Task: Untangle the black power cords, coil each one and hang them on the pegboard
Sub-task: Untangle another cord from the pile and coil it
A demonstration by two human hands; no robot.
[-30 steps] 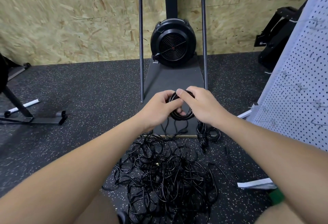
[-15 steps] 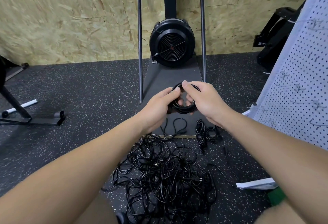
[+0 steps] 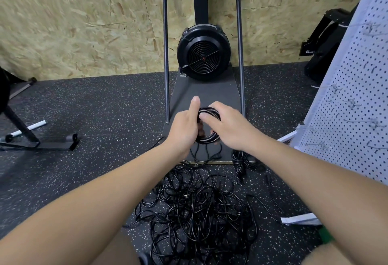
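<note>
Hands: left (image 3: 185, 127) and right (image 3: 227, 127) both gripping coiled black cord (image 3: 209, 125) above tangled pile (image 3: 197, 210).

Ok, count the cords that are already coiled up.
2. One coil is held between the left hand and right hand; one bundle lies on the floor right of the tangled pile, which may hide more.

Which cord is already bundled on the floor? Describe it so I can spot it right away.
Start at the dark platform under the black fan. Off its near right corner lies a small bundled cord, tight and apart, unlike the loose tangled pile nearer the person.
</note>
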